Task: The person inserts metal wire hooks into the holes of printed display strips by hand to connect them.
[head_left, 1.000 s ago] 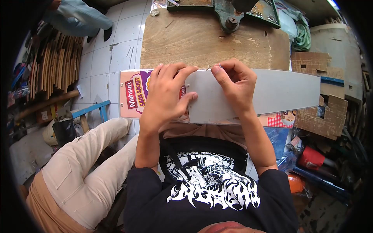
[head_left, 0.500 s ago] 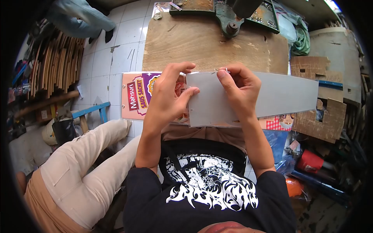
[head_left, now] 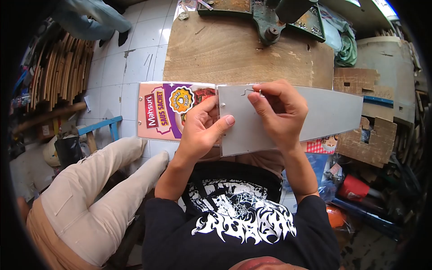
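Note:
My left hand (head_left: 200, 130) grips the left edge of a smooth grey panel (head_left: 330, 112), its thumb on top and its other fingers partly hidden. Near that edge sits a small round metal fastener (head_left: 223, 105). Between thumb and fingertips, my right hand (head_left: 285, 112) pinches a thin bent metal wire (head_left: 245, 93) above the grey surface. To the left, a printed sauce-sachet sign (head_left: 155, 112) in pink and purple lies alongside the panel, with rivets at its far left edge. More printed board shows beneath the panel at lower right.
Ahead is a wooden worktop (head_left: 243, 54) bearing a green metal press (head_left: 270, 33) and a tray of small metal parts (head_left: 310, 24). Another person in beige trousers (head_left: 94, 198) is close on my left. Cut cardboard (head_left: 369, 139) lies to the right; stacked boards (head_left: 63, 67) stand at left.
My left hand has moved down along the panel edge, uncovering the fastener and more of the sign. My right hand has shifted slightly right and down, and the wire shows more clearly.

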### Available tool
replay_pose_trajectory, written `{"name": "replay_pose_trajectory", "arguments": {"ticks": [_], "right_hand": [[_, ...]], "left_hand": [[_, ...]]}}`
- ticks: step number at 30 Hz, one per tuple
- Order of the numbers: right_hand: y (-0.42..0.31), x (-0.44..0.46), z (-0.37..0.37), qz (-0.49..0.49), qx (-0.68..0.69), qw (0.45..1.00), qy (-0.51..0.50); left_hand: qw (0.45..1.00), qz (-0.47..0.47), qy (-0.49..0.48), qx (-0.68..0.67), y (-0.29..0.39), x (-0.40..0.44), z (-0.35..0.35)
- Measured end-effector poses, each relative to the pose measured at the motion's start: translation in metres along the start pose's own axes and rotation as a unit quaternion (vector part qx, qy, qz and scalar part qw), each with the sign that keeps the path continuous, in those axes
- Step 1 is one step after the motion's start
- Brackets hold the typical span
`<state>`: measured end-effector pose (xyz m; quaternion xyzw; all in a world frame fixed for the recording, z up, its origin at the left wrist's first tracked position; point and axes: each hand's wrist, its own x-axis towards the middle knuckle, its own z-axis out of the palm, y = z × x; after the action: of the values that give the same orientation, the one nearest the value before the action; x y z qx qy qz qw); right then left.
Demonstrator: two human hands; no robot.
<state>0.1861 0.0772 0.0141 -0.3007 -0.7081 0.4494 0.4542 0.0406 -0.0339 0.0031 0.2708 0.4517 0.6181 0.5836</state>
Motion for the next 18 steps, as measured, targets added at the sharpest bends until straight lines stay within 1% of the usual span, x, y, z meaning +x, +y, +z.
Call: {"name": "replay_pose_trajectory", "arguments": {"ticks": [1, 2, 3, 4, 6, 8, 10, 12, 18], "right_hand": [[-0.001, 0.003, 0.001, -0.037, -0.025, 0.999, -0.003], [-0.002, 0.003, 0.001, -0.037, -0.026, 0.999, -0.004], [-0.003, 0.002, 0.001, -0.049, -0.06, 0.997, -0.026], [-0.005, 0.001, 0.001, -0.061, -0.094, 0.993, -0.049], [-0.01, 0.001, 0.003, -0.064, -0.111, 0.99, -0.055], [-0.012, 0.001, 0.006, -0.095, -0.152, 0.982, -0.063], [-0.01, 0.0, 0.01, -0.1, -0.154, 0.981, -0.061], [-0.008, -0.001, 0.012, -0.116, -0.179, 0.975, -0.06], [-0.006, -0.001, 0.014, -0.133, -0.187, 0.971, -0.064]], "left_hand": [[1.0, 0.0, 0.0, -0.002, -0.003, 0.0, 0.0], [1.0, 0.009, 0.019, -0.01, -0.007, 0.0, 0.0], [0.999, 0.019, 0.039, -0.018, -0.01, 0.0, 0.001], [0.999, 0.019, 0.038, -0.019, -0.011, 0.0, 0.002], [0.997, 0.035, 0.057, -0.031, -0.014, -0.001, 0.003], [0.996, 0.048, 0.064, -0.036, -0.018, 0.0, 0.004], [0.995, 0.062, 0.072, -0.04, -0.022, 0.001, 0.001], [0.993, 0.083, 0.054, -0.066, -0.025, 0.001, -0.002], [0.994, 0.086, 0.051, -0.051, -0.031, 0.0, -0.006]]}}
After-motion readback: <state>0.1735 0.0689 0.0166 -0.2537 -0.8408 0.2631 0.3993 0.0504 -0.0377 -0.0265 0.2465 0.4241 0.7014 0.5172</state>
